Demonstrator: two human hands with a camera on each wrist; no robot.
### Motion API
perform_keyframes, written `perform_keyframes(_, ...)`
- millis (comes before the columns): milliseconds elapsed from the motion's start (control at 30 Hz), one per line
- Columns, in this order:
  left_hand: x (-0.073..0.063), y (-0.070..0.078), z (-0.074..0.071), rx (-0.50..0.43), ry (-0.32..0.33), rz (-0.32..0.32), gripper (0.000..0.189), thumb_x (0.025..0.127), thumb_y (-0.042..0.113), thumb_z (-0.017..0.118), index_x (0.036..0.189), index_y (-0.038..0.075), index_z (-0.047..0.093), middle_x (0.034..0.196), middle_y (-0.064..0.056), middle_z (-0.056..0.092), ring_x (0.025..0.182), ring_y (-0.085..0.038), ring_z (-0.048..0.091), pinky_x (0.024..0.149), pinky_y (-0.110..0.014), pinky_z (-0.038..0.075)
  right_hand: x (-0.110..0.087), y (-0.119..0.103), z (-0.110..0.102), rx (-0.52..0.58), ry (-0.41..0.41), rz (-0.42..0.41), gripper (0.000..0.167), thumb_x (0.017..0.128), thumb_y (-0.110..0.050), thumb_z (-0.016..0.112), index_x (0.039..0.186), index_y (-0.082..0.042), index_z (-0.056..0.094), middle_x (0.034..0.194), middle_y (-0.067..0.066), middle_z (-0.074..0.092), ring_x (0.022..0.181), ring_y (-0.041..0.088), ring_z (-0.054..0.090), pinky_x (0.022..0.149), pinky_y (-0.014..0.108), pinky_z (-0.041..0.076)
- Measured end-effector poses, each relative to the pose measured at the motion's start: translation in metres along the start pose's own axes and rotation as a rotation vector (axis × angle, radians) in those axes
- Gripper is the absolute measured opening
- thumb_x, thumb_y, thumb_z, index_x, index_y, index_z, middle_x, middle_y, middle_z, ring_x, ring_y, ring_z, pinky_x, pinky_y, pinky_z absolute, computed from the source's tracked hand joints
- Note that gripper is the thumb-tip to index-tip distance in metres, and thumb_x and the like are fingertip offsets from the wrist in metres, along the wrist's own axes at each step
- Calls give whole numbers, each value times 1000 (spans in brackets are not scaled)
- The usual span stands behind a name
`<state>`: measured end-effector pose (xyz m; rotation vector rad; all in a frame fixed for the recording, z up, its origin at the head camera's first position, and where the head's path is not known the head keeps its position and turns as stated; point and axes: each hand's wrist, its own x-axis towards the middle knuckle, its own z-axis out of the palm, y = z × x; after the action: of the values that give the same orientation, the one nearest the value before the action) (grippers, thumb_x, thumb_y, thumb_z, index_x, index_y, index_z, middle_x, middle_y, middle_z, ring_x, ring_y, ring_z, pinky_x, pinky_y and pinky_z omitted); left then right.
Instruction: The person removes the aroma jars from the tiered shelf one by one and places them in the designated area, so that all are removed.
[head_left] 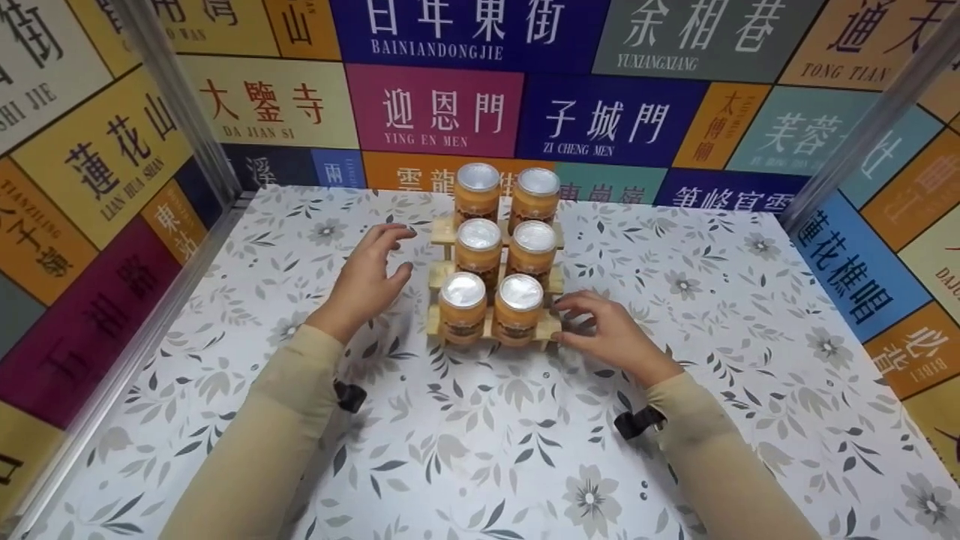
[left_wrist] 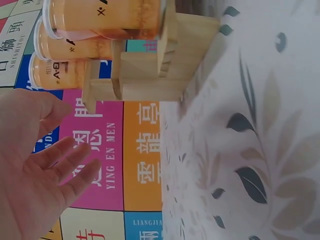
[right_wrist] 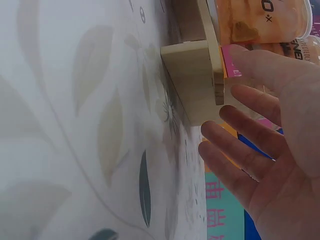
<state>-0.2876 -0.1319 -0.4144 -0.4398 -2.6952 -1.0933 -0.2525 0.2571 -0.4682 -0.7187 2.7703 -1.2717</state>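
A three-step wooden rack (head_left: 443, 234) stands on the table, bearing orange cans with silver lids, two to a step: a front pair (head_left: 463, 319), a middle pair (head_left: 531, 259) and a back pair (head_left: 477, 201). Left of the rack, my left hand (head_left: 366, 281) hovers with fingers loosely bent, apart from it. My right hand (head_left: 615, 337) is close by the front right end of the lowest step; whether a fingertip touches it I cannot tell. Both palms face the rack, and neither hand holds anything, as the left wrist view of the hand (left_wrist: 40, 165) and the right wrist view (right_wrist: 280, 150) show.
A white floral cloth (head_left: 480, 465) covers the table. Behind it and on both sides rise panels (head_left: 435, 109) printed with coloured signs, joined by metal posts (head_left: 187, 97) at the corners. Black straps (head_left: 637, 424) sit at the wrists.
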Motion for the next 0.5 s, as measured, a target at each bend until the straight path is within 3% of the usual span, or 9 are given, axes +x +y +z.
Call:
perform_keyframes(300, 19, 14, -6, -89, 18, -18, 45, 98, 10, 65, 142, 15, 57, 149, -6, 49, 130, -25, 54, 108, -44, 50, 2, -3, 2, -6, -18, 23, 44, 82, -14, 87, 122, -4, 72, 129, 14, 67, 111, 35, 68, 94, 48, 60)
perform_keyframes(500, 33, 27, -6, -143, 34, 7, 44, 99, 12, 65, 142, 14, 58, 145, -8, 53, 127, -25, 55, 105, -44, 52, 0, -1, 2, -24, -3, 42, 41, 82, -16, 87, 119, -7, 74, 126, 10, 69, 117, 32, 66, 100, 48, 57)
